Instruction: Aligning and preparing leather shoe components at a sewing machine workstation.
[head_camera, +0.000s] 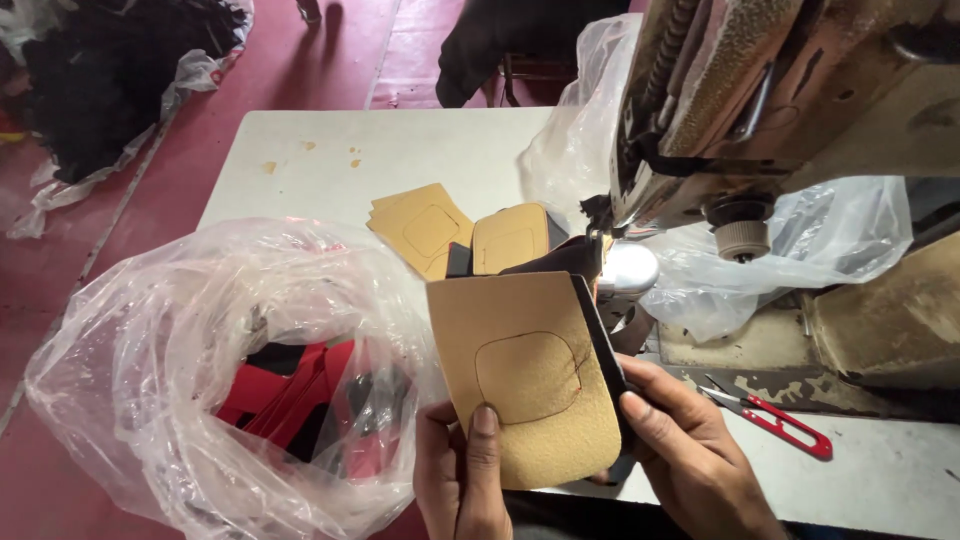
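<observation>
Between both hands, tan leather piece (530, 375) held flat, stitched square facing up, apparently for checking the seam. Left hand (462, 480) pinching its lower edge, thumb on top; right hand (690, 450) clamped along the dark right edge. Beyond the fingers, sewing machine (780, 110); beside the right hand, red thread snips (775, 420); left of the left hand, plastic bag (200, 370) of red pieces.

Pretty clearly a small stitching workshop, probably for shoe or leather parts. A worn industrial sewing machine (780, 110) is mounted on a white worktable (400, 150), tan cut pieces (425, 228) are stacked beside it, red snips (775, 420) are laid nearby, and bags (150, 360) of cut parts are kept around a red floor (300, 60).
</observation>
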